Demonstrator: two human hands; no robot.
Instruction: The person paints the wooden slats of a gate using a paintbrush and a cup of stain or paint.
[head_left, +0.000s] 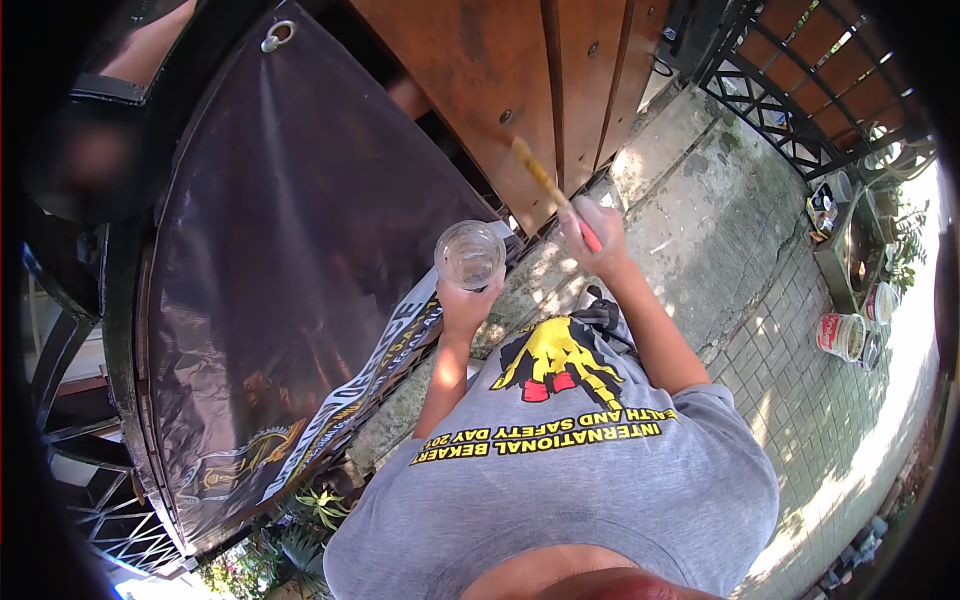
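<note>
My left hand [466,303] holds up a clear plastic cup [470,254], seen from above. My right hand [594,237] grips a paintbrush [545,185] by its red handle; its bristle end rests against a brown wooden plank [470,70] of the fence. I wear a grey T-shirt [570,470] with yellow lettering.
A dark tarp banner [300,270] with a metal eyelet hangs over the fence at left. A black metal gate [790,100] stands at upper right. Paint tins [840,335] and pots sit on the paved walkway at right. Plants [310,510] grow below the banner.
</note>
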